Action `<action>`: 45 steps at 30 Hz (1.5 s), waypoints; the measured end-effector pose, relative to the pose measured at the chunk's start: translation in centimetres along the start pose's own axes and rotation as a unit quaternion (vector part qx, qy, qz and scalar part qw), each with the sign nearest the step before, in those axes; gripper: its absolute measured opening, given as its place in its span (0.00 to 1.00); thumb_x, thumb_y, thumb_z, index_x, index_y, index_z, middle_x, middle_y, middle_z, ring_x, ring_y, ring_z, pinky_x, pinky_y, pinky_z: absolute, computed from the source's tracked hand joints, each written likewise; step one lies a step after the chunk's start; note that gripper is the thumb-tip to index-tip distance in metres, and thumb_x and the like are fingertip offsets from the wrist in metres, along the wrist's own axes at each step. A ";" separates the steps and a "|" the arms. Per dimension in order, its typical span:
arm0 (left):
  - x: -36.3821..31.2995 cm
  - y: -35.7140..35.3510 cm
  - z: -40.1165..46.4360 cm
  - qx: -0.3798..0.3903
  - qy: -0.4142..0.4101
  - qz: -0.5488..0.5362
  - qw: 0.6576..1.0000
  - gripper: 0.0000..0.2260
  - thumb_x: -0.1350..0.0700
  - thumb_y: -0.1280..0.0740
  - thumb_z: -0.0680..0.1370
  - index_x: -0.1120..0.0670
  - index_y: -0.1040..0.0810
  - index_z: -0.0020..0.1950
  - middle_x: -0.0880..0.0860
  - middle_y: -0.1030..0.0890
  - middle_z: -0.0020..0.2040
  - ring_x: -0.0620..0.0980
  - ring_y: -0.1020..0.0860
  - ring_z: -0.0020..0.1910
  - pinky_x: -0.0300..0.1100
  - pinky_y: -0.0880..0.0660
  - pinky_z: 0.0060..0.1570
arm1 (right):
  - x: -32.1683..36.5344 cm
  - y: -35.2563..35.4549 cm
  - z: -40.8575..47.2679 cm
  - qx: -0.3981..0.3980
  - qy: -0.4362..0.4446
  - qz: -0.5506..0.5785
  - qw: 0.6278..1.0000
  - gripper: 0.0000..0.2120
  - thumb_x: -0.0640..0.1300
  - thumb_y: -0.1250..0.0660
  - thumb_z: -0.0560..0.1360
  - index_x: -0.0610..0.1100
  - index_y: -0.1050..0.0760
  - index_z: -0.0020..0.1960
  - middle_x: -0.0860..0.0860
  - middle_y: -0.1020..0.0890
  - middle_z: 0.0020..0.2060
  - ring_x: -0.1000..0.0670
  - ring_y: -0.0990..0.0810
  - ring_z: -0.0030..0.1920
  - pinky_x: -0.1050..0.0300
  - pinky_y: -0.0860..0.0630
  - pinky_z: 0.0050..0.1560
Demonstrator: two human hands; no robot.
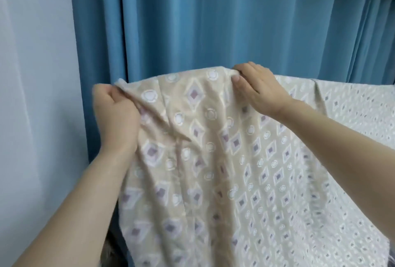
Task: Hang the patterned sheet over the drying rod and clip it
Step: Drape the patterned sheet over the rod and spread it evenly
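Note:
A beige patterned sheet (213, 160) with white circles and purple-centred diamonds hangs in front of me, filling the middle and right of the head view. Its top edge runs level to the right, as if draped over a rod, but the rod itself is hidden under the cloth. My left hand (116, 117) grips the sheet's upper left corner in a closed fist. My right hand (254, 87) pinches the top edge further right, thumb in front and fingers over the back. The cloth between my hands is creased. No clip is visible.
Blue pleated curtains (213, 21) hang close behind the sheet. A pale wall (36, 95) stands on the left. Something dark and something furry (109, 249) show below the sheet's lower left edge.

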State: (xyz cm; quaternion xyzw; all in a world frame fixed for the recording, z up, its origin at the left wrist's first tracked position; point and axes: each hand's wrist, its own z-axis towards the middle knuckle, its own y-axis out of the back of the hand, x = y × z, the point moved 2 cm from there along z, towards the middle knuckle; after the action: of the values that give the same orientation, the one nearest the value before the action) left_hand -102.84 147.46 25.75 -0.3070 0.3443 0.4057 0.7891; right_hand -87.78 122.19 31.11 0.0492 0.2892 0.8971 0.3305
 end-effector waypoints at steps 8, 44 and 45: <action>-5.3 -6.7 -3.1 0.083 -0.269 0.314 0.907 0.17 0.49 0.47 0.76 0.56 0.28 0.59 0.57 0.25 0.58 0.60 0.28 0.57 0.52 0.36 0.58 | -3.8 -0.3 0.1 -0.015 0.002 0.058 0.998 0.25 0.56 0.55 0.82 0.41 0.26 0.47 0.49 0.24 0.38 0.45 0.26 0.41 0.43 0.29 0.47; -9.6 -26.3 -10.1 0.211 -0.395 0.443 0.777 0.03 0.58 0.43 0.80 0.53 0.30 0.50 0.52 0.22 0.47 0.58 0.24 0.47 0.46 0.37 0.42 | -22.7 4.2 -4.0 0.026 -0.195 -0.002 0.980 0.16 0.48 0.48 0.83 0.40 0.31 0.41 0.48 0.25 0.37 0.40 0.26 0.45 0.51 0.35 0.46; -9.6 -26.4 -9.7 0.206 -0.391 0.437 0.783 0.03 0.60 0.42 0.79 0.53 0.31 0.49 0.52 0.23 0.45 0.57 0.25 0.43 0.46 0.38 0.40 | -23.8 4.5 -4.8 0.029 -0.199 0.010 0.979 0.16 0.47 0.47 0.83 0.40 0.30 0.42 0.48 0.24 0.38 0.41 0.26 0.46 0.49 0.33 0.48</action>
State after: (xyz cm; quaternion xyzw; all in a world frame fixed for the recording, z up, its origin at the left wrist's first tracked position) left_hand -87.41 123.20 33.15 0.2311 0.1784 0.7120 0.6386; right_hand -73.14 102.32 32.07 0.2395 0.2429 0.8638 0.3709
